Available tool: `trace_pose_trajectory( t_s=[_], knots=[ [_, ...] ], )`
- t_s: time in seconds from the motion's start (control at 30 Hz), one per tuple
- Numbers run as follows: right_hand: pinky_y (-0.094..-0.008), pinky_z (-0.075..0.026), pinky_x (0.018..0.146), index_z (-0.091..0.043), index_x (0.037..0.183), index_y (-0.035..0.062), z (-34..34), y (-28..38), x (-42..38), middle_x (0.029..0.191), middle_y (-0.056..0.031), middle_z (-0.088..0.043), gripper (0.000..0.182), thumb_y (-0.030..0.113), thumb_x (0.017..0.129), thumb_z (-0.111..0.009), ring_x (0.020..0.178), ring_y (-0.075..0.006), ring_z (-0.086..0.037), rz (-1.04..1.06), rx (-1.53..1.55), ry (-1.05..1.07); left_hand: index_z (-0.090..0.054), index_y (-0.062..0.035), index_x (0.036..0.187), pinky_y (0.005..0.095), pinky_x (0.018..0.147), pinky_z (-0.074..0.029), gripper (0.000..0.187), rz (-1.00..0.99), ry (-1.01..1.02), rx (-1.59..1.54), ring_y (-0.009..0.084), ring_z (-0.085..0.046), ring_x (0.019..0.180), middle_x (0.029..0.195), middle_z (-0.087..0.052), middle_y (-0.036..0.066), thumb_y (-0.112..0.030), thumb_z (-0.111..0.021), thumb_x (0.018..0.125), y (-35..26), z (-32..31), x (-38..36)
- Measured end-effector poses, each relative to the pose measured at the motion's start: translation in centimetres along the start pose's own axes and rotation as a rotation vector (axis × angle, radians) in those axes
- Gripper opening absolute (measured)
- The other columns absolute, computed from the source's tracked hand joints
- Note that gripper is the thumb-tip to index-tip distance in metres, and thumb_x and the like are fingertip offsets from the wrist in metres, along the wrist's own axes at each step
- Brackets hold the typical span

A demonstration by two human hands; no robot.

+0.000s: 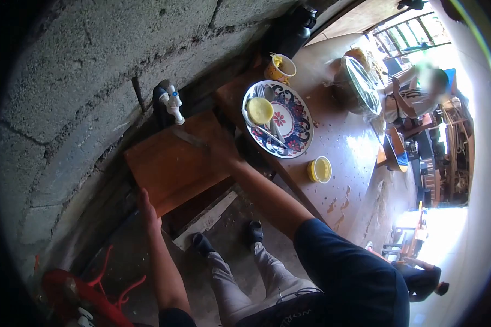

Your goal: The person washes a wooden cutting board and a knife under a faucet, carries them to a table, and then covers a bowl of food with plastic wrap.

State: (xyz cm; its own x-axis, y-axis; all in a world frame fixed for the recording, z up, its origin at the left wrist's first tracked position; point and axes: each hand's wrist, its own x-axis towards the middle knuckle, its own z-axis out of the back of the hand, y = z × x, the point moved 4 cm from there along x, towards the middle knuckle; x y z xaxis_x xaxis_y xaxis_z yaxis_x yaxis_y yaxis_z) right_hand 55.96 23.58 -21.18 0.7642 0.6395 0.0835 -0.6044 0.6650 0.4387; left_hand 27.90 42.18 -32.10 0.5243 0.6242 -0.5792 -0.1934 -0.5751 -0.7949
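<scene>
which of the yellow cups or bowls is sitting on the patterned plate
The yellow bowl at the plate's left side, beside a spoon. The small yellow cup stands alone on the table, and the mug sits beyond the plate's rim.

A single camera sits on the person's head. It looks steeply down, wide-angled, close over the wooden board [174, 163] and table [343, 141].

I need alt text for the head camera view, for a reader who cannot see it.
A person's left hand and right hand grip opposite edges of a wooden board by a block wall; a patterned plate sits on the table alongside.
</scene>
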Motion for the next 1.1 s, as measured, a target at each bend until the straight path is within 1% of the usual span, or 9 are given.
trace_pose_trajectory(
  t_s=[0.1, 0.17, 0.5, 0.6, 0.67, 0.73, 0.8, 0.97, 1.1],
  knots=[
    [-0.0521, -0.038, 0.105, -0.060, 0.120, 0.0028, 2.4, 0.1, -5.3, 0.134, -0.0271, -0.050, 0.038, 0.028, 0.092, -0.061, 0.125, -0.0452, -0.048, 0.186, -0.223, -0.152, -0.029, -0.0086, 0.150, 0.0491, 0.111, -0.038, 0.083, -0.015, 0.074, -0.068, 0.0336, -0.045, 0.132, 0.148, -0.041, 0.017, -0.061, -0.059, 0.092, -0.1, -0.1, -0.1],
    [-0.0501, -0.042, 0.103, -0.060, 0.122, 0.0053, 3.6, 0.0, -5.8, 0.127, -0.0250, -0.056, 0.038, 0.026, 0.090, -0.063, 0.120, -0.0443, -0.053, -0.183, 0.096, 0.057, -0.037, -0.0037, 0.149, 0.0425, 0.111, -0.038, 0.077, -0.011, 0.053, -0.105, 0.0293, -0.044, 0.135, 0.150, -0.042, 0.015, -0.057, -0.054, 0.097, -0.5, -0.6, -0.7],
    [-0.0490, -0.044, 0.103, -0.052, 0.137, 0.0064, 3.2, -5.1, -9.5, 0.128, -0.0282, -0.058, 0.051, 0.023, 0.090, -0.060, 0.119, -0.0444, -0.056, -0.113, 0.044, 0.144, -0.035, -0.0047, 0.151, 0.0437, 0.111, -0.039, 0.075, 0.001, 0.069, -0.148, 0.0288, -0.044, 0.136, 0.151, -0.041, 0.014, -0.055, -0.053, 0.098, 0.7, 1.6, 0.4],
    [-0.0445, -0.048, 0.099, -0.061, 0.129, 0.0079, 5.0, -4.2, -10.4, 0.121, -0.0207, -0.065, 0.048, 0.034, 0.089, -0.066, 0.113, -0.0399, -0.062, -0.009, 0.034, -0.240, -0.035, -0.0051, 0.151, 0.0425, 0.113, -0.036, 0.070, 0.012, 0.159, -0.236, 0.0272, -0.041, 0.139, 0.154, -0.038, 0.012, -0.051, -0.050, 0.101, 0.5, 3.0, 0.6],
    [-0.0453, -0.047, 0.100, -0.061, 0.130, 0.0068, 2.9, -6.3, -11.2, 0.120, -0.0224, -0.066, 0.055, 0.042, 0.089, -0.068, 0.112, -0.0403, -0.063, -0.374, 0.212, -0.019, -0.035, -0.0071, 0.152, 0.0432, 0.113, -0.037, 0.071, 0.007, 0.116, -0.228, 0.0264, -0.042, 0.138, 0.154, -0.040, 0.010, -0.053, -0.050, 0.100, 2.4, 4.7, 1.8],
    [-0.0405, -0.052, 0.090, -0.061, 0.128, 0.0037, 1.9, -6.7, -11.0, 0.116, -0.0203, -0.065, 0.058, 0.041, 0.085, -0.073, 0.103, -0.0313, -0.066, -0.276, 0.292, 0.277, -0.034, -0.0090, 0.153, 0.0433, 0.111, -0.038, 0.072, -0.003, 0.107, -0.186, 0.0244, -0.043, 0.137, 0.153, -0.041, 0.008, -0.055, -0.051, 0.100, 4.2, 7.2, 3.0],
    [-0.0358, -0.051, 0.069, -0.065, 0.117, 0.0042, -1.1, -9.8, -10.5, 0.089, -0.0115, -0.066, 0.055, 0.046, 0.082, -0.077, 0.075, -0.0222, -0.064, -0.787, 0.521, 0.360, -0.037, -0.0086, 0.152, 0.0412, 0.109, -0.040, 0.071, -0.014, 0.105, -0.144, 0.0225, -0.045, 0.134, 0.150, -0.045, 0.006, -0.054, -0.052, 0.100, 5.1, 8.2, 4.1],
    [-0.0302, -0.047, 0.051, -0.066, 0.098, 0.0059, -6.8, -13.7, -12.1, 0.070, -0.0040, -0.058, 0.035, 0.035, 0.084, -0.076, 0.055, -0.0157, -0.056, -0.831, 0.976, 0.330, -0.048, -0.0089, 0.143, 0.0371, 0.101, -0.045, 0.062, 0.101, 0.114, -0.184, 0.0183, -0.054, 0.122, 0.136, -0.056, 0.003, -0.051, -0.057, 0.099, 1.0, 5.0, 2.7],
    [-0.0278, -0.046, 0.047, -0.065, 0.094, 0.0055, -5.5, -14.7, -14.0, 0.071, -0.0006, -0.058, 0.028, 0.029, 0.084, -0.076, 0.055, -0.0123, -0.055, -0.894, 1.096, 0.391, -0.065, -0.0102, 0.117, 0.0342, 0.092, -0.047, 0.045, 0.046, 0.122, -0.007, 0.0159, -0.059, 0.109, 0.111, -0.066, 0.003, -0.051, -0.057, 0.099, -0.4, 3.2, 4.0]
  ],
)
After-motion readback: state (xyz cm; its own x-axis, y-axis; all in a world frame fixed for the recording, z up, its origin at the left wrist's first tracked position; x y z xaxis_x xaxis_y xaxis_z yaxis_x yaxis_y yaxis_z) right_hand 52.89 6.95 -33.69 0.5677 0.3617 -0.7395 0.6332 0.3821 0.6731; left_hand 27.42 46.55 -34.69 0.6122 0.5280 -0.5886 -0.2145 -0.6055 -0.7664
